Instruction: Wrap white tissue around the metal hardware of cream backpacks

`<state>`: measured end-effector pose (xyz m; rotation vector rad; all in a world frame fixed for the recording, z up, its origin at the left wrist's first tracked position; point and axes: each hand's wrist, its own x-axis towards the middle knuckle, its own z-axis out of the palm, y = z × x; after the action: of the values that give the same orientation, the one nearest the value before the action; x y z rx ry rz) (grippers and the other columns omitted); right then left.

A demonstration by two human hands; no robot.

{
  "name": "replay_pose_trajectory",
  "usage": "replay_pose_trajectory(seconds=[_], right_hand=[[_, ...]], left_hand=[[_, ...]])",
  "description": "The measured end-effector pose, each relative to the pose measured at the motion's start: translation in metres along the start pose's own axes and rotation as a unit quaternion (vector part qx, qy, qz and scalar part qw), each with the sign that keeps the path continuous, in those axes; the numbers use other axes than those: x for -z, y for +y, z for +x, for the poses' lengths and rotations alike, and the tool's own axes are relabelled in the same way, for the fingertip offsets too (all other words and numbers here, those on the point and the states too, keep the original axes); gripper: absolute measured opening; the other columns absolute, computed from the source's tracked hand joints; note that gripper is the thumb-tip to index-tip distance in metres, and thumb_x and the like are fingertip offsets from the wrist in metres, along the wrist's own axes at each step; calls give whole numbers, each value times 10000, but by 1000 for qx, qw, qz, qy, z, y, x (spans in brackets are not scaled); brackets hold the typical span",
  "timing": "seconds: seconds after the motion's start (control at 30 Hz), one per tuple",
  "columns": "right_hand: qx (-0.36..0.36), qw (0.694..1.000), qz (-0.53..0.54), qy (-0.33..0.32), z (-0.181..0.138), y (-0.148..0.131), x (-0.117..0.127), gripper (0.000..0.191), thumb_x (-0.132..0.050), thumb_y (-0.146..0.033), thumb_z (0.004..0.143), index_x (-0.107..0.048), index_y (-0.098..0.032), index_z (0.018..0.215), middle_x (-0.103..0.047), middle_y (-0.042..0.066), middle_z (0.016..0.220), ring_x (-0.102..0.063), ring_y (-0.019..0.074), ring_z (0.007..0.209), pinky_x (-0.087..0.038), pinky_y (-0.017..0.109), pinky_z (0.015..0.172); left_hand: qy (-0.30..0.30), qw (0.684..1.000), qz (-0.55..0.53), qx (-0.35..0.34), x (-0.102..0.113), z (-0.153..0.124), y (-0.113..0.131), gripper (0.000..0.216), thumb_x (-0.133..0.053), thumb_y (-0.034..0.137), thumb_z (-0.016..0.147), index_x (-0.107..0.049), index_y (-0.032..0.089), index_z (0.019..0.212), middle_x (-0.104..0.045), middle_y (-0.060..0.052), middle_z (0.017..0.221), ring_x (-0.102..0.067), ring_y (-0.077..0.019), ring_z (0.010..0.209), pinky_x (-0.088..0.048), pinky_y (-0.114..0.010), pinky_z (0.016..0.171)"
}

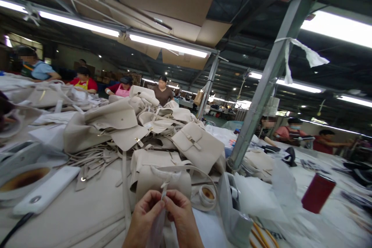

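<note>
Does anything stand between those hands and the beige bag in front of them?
Nothing visible does: the left hand and right hand pinch a pale strip in front of the beige bag, and the tape dispenser sits off to the right.

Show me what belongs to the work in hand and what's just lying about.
Seems part of the work:
left hand and right hand, pinching a pale narrow strip
smooth cream bag just beyond

Seems just lying about:
dark-red, straight-sided object
white oblong plastic device, black cord

A narrow pale strip (164, 191) is pinched before a smooth beige bag (145, 181).
</note>
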<state>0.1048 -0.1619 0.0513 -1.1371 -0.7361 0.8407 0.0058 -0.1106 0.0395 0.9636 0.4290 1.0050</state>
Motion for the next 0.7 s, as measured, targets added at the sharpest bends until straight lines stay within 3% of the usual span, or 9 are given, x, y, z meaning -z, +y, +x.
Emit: replay_pose_trajectory(seconds=[0.13, 0.27, 0.5, 0.6, 0.7], right_hand=[[41, 998, -5, 43, -1, -4, -6, 169, -765, -295, 606, -669, -158, 636, -572, -30, 598, -436, 102, 598, -352, 223, 579], [68, 996, 3, 62, -1, -3, -10, 123, -715, -256, 601, -653, -163, 651, -571, -27, 626, -471, 132, 654, -378, 252, 645], [69, 996, 3, 55, -2, -2, -10, 146, -709, -283, 623, -674, -172, 711, -606, -16, 680, -506, 142, 687, -404, 265, 681], [66, 993, -76, 55, -7, -9, 5, 227, -682, -330, 673, -729, -171, 828, -674, 24, 762, -537, 160, 695, -417, 275, 652], [87, 973, -182, 116, -20, -27, 52, 336, -628, -434, 728, -734, -174, 913, -692, 44, 758, -545, 175, 641, -411, 282, 574]], left_hand=[[53, 998, -19, 43, -2, -2, -3, 451, -905, 456, 429, -695, 159, 695, -693, -4, 680, -609, -147, 668, -494, -228, 644], [120, 991, -29, 53, -2, -1, -12, 555, -923, 475, 326, -701, 182, 742, -720, 11, 718, -628, -150, 709, -504, -205, 661], [109, 982, 152, -5, 3, 6, -15, 619, -826, 656, 381, -737, 188, 776, -736, -7, 779, -643, -206, 834, -504, -208, 770], [66, 985, 162, -9, 4, 8, -14, 580, -804, 663, 445, -728, 194, 778, -724, -7, 734, -644, -207, 780, -517, -224, 731], [58, 989, 132, -3, 9, 11, -15, 558, -797, 661, 477, -712, 195, 772, -700, -5, 657, -610, -170, 656, -501, -205, 600]])
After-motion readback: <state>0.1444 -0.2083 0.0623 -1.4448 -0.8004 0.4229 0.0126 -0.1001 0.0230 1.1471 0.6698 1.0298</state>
